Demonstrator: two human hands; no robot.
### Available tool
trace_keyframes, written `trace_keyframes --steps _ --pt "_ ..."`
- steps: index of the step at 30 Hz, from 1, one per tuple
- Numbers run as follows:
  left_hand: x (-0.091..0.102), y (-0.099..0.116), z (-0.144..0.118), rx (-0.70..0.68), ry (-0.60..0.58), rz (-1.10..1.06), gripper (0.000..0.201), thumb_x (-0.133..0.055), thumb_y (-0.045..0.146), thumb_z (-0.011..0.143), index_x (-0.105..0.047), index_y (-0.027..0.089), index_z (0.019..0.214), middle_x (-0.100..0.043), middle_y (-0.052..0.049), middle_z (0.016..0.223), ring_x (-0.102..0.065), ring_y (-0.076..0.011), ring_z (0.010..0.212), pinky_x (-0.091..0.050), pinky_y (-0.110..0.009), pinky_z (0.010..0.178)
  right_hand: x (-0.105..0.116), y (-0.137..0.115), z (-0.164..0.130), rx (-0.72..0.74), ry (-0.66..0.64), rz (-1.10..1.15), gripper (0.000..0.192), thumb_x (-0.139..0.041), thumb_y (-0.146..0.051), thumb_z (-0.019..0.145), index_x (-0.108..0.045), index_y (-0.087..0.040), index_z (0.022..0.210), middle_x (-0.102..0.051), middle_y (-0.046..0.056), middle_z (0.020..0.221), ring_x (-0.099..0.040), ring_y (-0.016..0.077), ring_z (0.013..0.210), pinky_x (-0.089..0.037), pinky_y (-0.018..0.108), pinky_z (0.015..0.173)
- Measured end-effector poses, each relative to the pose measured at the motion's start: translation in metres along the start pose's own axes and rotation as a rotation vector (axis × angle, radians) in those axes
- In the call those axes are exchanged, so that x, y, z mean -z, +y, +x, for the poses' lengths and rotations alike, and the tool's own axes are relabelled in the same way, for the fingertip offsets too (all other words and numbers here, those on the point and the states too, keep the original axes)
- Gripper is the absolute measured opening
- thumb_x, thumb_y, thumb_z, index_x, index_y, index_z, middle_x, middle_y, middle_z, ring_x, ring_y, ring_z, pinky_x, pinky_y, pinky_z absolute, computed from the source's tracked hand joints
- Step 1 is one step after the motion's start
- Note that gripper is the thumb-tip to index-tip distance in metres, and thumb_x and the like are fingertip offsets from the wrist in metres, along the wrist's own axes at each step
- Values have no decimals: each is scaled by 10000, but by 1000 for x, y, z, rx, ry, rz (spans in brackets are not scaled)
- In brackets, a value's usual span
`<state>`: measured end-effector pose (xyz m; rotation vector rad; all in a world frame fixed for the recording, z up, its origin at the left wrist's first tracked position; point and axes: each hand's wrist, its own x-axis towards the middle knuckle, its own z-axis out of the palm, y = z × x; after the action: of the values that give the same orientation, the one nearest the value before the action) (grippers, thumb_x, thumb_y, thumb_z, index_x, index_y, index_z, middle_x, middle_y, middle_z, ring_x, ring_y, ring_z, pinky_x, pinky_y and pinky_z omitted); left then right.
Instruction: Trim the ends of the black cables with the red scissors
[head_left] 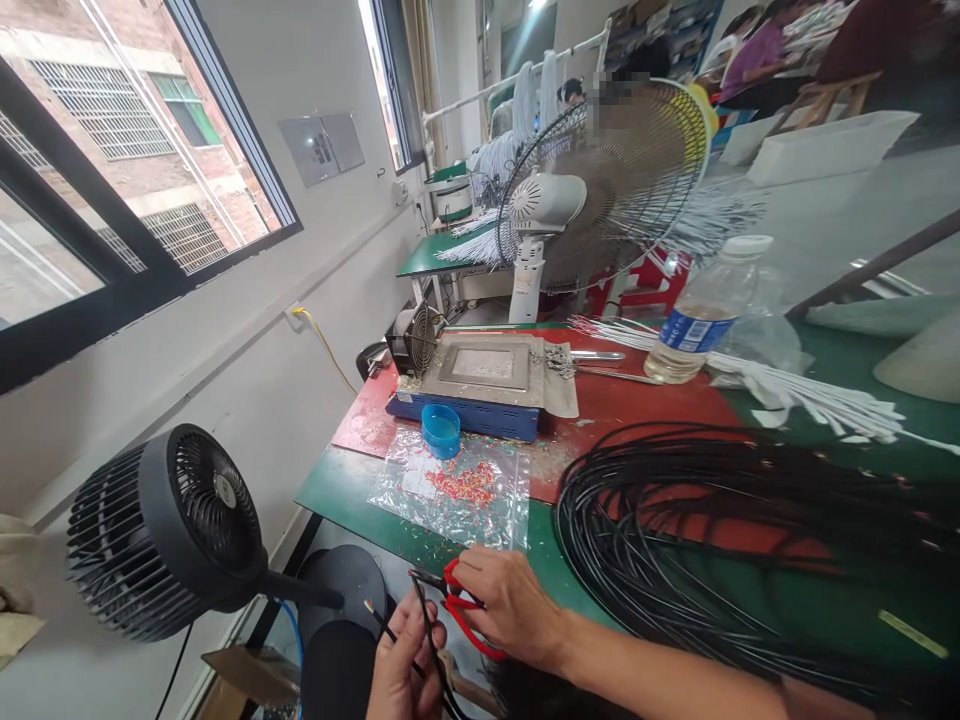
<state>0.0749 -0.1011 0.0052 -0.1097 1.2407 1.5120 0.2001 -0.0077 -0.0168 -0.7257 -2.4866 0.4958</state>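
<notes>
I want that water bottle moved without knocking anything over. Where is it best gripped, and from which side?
Grip the water bottle around its clear upper body, above the blue label, coming from the near side. It stands roughly upright; the white wire bundle crowds its base and the big fan stands behind it.

Both hands point(409, 665) bare — no gloves, no sleeves showing.
</notes>
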Motion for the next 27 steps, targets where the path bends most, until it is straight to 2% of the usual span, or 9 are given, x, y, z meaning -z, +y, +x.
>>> trace_keyframes --steps 10,18,22,27 --pt "-2 -2 3 -63 1 -12 363 -809 218 414 -685 147 747 -629 3 553 -521 -34 462 -409 -118 432 -2 -5 -1 -70 -88 173 147 -574 -211 724 -527 -163 592 -546 -14 571 -413 86 515 -172 239 495" --pt "-1 -3 2 -49 3 20 361 -806 244 421 -693 155 752 -636 5 553 -503 -30 443 -390 -137 434 2 -5 3 -106 -211 350 297 -520 -246 748 -401 -148 494 -408 -37 492 -298 67 477 -170 218 474" --pt "-1 -2 1 -46 -27 38 360 -798 253 443 -685 151 769 -622 13 551 -501 -26 454 -395 -139 461 4 -5 4 -106 -253 449 338 -494 -292 766 -371 -150 485 -333 -48 483 -293 63 479 -179 212 471" --pt "-4 0 -3 -45 -74 38 375 -798 265 445 -678 140 777 -624 16 569 -493 -16 460 -386 -133 467 2 -3 3 -85 -271 599 321 -468 -306 768 -400 -141 502 -328 -50 489 -314 56 484 -203 192 473"
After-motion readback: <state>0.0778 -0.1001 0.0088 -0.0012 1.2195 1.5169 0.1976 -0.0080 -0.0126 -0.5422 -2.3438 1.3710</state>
